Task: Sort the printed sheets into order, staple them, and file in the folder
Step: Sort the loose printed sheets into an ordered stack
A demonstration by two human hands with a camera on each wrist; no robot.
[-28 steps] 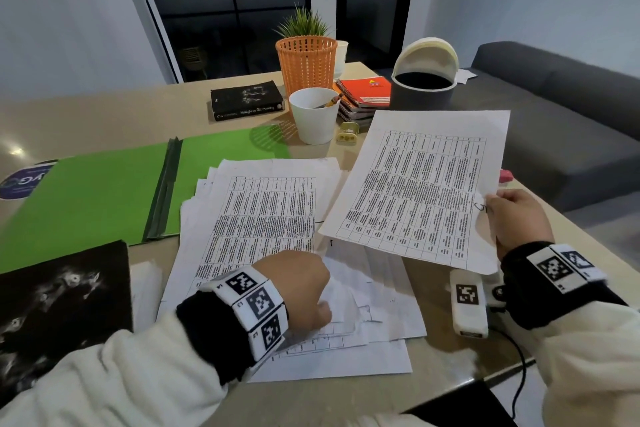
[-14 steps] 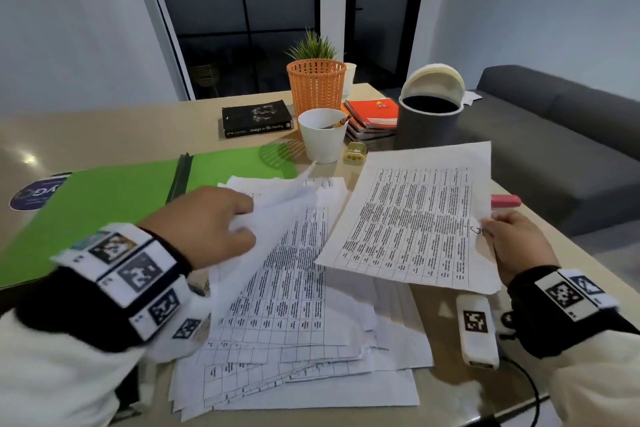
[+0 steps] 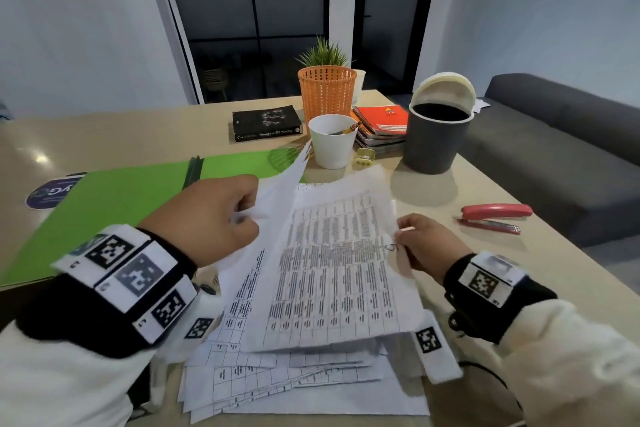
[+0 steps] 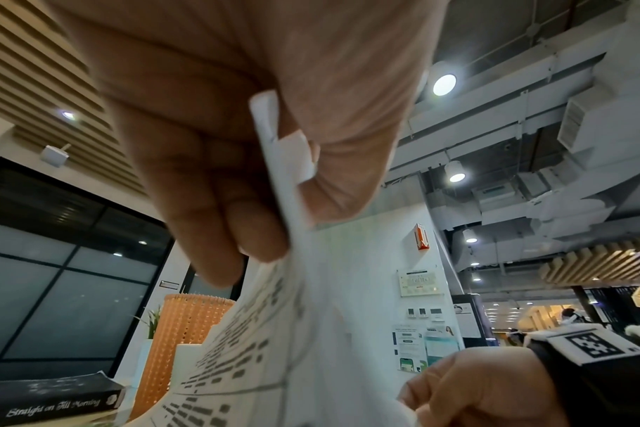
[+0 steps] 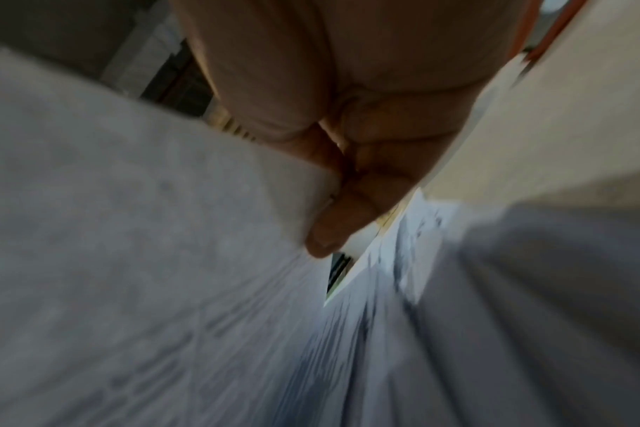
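Note:
A loose pile of printed sheets [image 3: 298,388] lies on the table in front of me. My left hand [image 3: 221,215] pinches the edge of one lifted sheet [image 3: 273,198], which stands tilted above the pile; the left wrist view shows that sheet [image 4: 282,179] between thumb and fingers. My right hand [image 3: 422,246] pinches the right edge of another printed sheet [image 3: 339,267], held flat over the pile, with a handwritten number near my thumb. In the right wrist view the paper [image 5: 165,231] is blurred under my fingers. An open green folder [image 3: 114,204] lies at the left. A red stapler [image 3: 495,215] rests at the right.
Behind the sheets stand a white cup [image 3: 330,140] with pencils, an orange basket [image 3: 327,94], a black book [image 3: 266,123], stacked spiral notebooks [image 3: 381,125] and a grey bin [image 3: 436,135] with its lid up. A grey sofa [image 3: 561,149] borders the table's right edge.
My left hand rose from the pile's near edge with a sheet and swung it up toward the middle. My right hand brought its sheet in over the pile. The head camera tilted up.

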